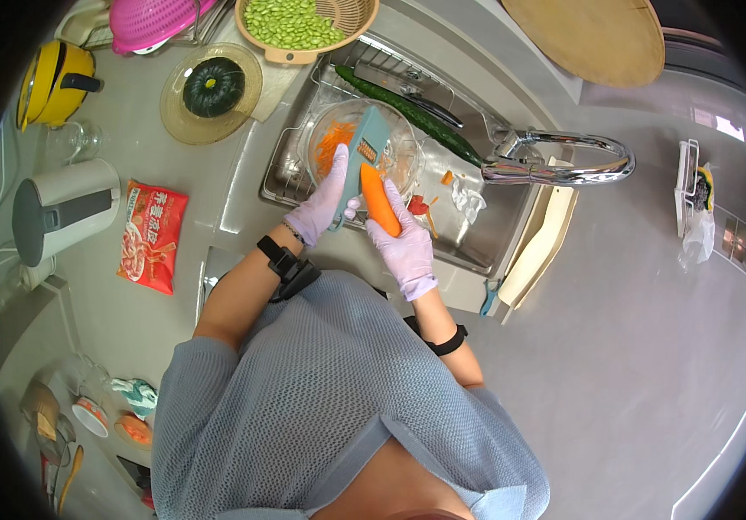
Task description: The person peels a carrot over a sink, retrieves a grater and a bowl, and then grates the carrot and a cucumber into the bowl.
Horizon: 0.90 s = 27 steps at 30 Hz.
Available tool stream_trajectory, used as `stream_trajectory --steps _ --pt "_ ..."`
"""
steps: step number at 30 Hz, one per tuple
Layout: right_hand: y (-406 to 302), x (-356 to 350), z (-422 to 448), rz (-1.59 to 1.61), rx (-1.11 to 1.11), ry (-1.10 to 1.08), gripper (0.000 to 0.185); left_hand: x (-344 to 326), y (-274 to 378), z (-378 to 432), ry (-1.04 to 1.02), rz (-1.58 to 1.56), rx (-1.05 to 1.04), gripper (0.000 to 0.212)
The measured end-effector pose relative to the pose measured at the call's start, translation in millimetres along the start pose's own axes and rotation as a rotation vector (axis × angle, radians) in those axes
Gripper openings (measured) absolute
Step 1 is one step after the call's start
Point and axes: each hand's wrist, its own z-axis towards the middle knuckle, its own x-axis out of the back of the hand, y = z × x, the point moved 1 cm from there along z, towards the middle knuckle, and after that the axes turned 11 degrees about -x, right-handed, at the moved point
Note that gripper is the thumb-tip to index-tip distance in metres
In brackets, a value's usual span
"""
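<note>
My left hand (324, 201), in a thin lilac glove, grips the lower end of a blue-green handheld grater (373, 127). The grater leans over a clear glass bowl (405, 120), in which orange carrot shreds (334, 144) lie. A peeled carrot (379, 201) is held in my gloved right hand (406, 250), its tip close to the grater's cutting slots. Whether the tip touches the grater I cannot tell. Under the bowl is a wire rack (276, 170) in the steel sink (470, 244). A long cucumber (421, 117) lies behind the bowl, beside a black-handled knife (436, 109).
A chrome faucet (555, 172) juts over the sink's right side. Carrot scraps and crumpled white plastic (468, 201) lie in the basin. To the left are a dark green squash (213, 86) on a glass plate, a red food packet (152, 237) and an electric kettle (77, 208). Green beans (291, 25) fill a basket.
</note>
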Motion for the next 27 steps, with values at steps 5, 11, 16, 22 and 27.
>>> stream_trajectory --steps 5,11,16,22,27 --pt "-27 4 5 -0.372 -0.034 0.127 0.069 0 -17 10 0.113 0.084 0.089 0.066" --pt "-26 17 53 -0.438 -0.076 0.166 0.064 -4 -23 23 0.190 -0.051 0.044 0.068" --pt "-34 1 33 -0.477 -0.018 0.131 0.062 8 -28 35 0.134 -0.065 0.085 0.068" --pt "-33 14 58 -0.332 -0.111 0.041 0.061 6 -7 25 0.173 -0.058 0.107 0.069" --pt "-40 5 66 -0.375 -0.185 -0.031 0.061 2 -8 27 0.186 -0.028 0.095 0.064"
